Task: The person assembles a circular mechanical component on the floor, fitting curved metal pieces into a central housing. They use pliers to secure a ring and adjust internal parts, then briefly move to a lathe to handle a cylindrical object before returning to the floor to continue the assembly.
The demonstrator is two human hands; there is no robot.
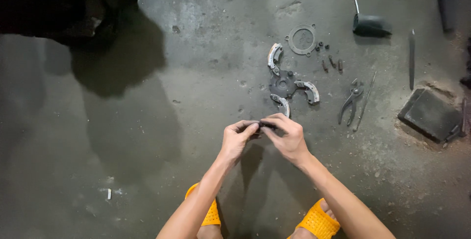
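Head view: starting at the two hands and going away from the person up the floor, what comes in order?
Left hand and right hand pinching a small dark part → dark round plate with three curved grey-lined shoes → thin flat grey ring gasket.

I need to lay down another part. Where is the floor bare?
Bare: the wide floor left of the hands, below the dark shadow. Crowded: beyond the hands, around the clutch plate, ring, pliers and hammer.
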